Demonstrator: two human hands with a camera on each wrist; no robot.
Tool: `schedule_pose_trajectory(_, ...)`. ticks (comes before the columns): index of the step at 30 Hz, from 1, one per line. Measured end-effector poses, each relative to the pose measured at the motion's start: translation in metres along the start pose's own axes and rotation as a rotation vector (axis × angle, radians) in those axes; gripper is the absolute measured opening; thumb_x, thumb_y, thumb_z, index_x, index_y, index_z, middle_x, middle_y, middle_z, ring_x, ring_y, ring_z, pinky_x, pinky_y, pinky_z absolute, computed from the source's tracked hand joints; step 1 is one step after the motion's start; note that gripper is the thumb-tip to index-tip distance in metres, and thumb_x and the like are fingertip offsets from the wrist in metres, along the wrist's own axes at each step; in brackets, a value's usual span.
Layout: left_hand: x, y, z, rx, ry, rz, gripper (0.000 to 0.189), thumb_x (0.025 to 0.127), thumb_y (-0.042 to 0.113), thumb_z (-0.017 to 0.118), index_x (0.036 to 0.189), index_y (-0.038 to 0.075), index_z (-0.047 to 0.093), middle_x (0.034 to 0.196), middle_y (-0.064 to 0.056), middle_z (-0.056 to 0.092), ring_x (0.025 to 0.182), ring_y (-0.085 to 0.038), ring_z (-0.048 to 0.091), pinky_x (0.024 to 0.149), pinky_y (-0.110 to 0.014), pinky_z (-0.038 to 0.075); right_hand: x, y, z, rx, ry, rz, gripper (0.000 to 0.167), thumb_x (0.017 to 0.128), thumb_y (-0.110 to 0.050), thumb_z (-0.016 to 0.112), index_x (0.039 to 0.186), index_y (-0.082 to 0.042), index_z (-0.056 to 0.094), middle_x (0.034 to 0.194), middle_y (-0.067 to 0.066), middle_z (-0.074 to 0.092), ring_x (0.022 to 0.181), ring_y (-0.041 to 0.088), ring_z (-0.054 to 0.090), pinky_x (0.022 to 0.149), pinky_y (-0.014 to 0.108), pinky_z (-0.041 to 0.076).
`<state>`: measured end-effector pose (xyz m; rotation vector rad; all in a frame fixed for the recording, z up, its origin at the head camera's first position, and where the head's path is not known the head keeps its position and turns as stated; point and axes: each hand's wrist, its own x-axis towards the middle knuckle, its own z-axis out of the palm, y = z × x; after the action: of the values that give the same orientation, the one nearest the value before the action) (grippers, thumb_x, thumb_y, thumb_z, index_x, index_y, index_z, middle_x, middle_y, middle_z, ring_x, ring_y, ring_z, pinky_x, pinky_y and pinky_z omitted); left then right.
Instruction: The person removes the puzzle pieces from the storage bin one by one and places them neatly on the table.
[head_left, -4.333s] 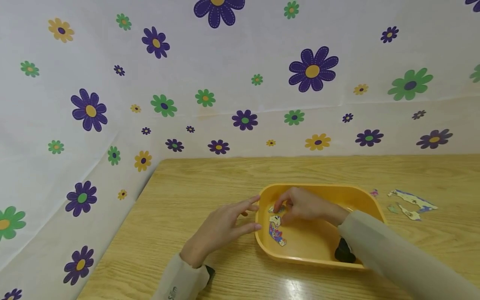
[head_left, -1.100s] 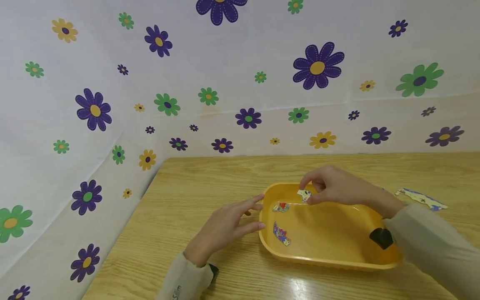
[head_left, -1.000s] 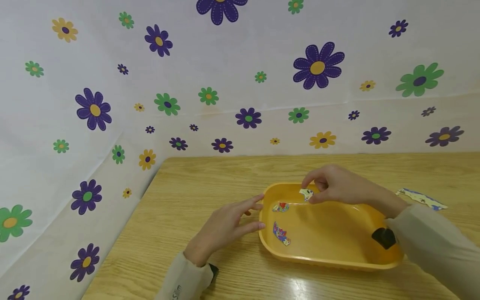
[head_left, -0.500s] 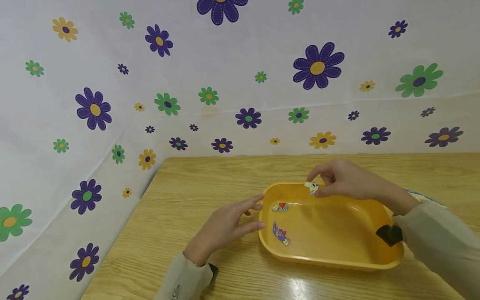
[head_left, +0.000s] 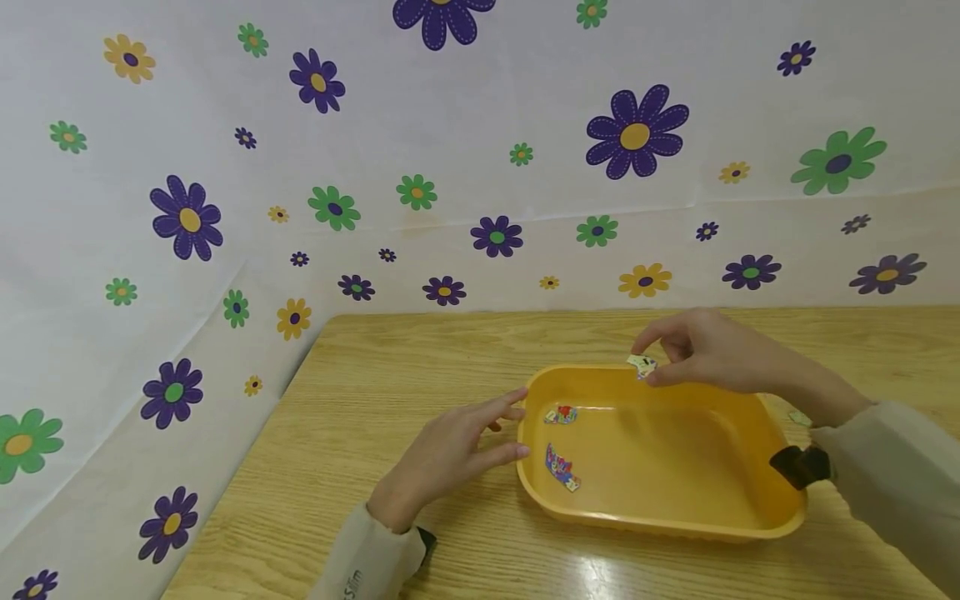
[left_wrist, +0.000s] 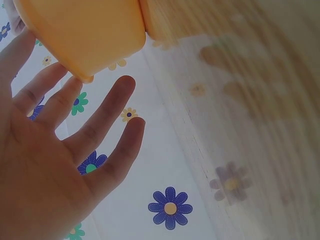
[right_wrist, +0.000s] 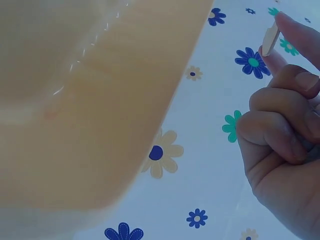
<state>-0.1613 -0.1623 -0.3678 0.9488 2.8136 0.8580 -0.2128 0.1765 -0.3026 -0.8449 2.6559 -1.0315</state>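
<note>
Between thumb and index finger, my right hand [head_left: 727,350] pinches a small cream puzzle piece [head_left: 642,365] with blue and dark print, over the far rim of the yellow tray [head_left: 660,527]. Edge-on in the right wrist view, the same piece [right_wrist: 270,41] looks thin; the other fingers curl into the palm. My left hand [head_left: 442,458] has its fingers spread, fingertips right at the tray's left rim, as the left wrist view also shows. Two printed pieces lie inside the tray's left end: a red and green one [head_left: 561,415] and a longer purple one [head_left: 561,468].
A pale green piece [head_left: 799,417] lies on the wooden table [head_left: 375,367] right of the tray, partly covered by my right sleeve [head_left: 892,475]. A black wrist mount [head_left: 801,467] overlaps the tray's right end. Flower-patterned sheeting [head_left: 450,167] stands behind and left of the table.
Earlier, my right hand was down among the pieces in the tray's left end. It has since lifted the cream piece up and rightward to the far rim. My left hand has stayed by the rim.
</note>
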Motion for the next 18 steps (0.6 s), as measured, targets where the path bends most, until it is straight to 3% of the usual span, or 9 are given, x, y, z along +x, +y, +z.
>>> schedule_pose_trajectory(18,0.001,-0.001,0.001,0.008,0.004,0.015,0.062,0.099,0.036,0.067,0.152,0.012,0.047,0.129,0.002,0.069,0.103,-0.020,0.068,0.084,-0.035,0.056,-0.018,0.018,-0.012,-0.049,0.067,0.025,0.031,0.088,-0.010,0.079,0.116,0.001,0.070,0.064,-0.003,0.044,0.056,0.011,0.041,0.051,0.025,0.035)
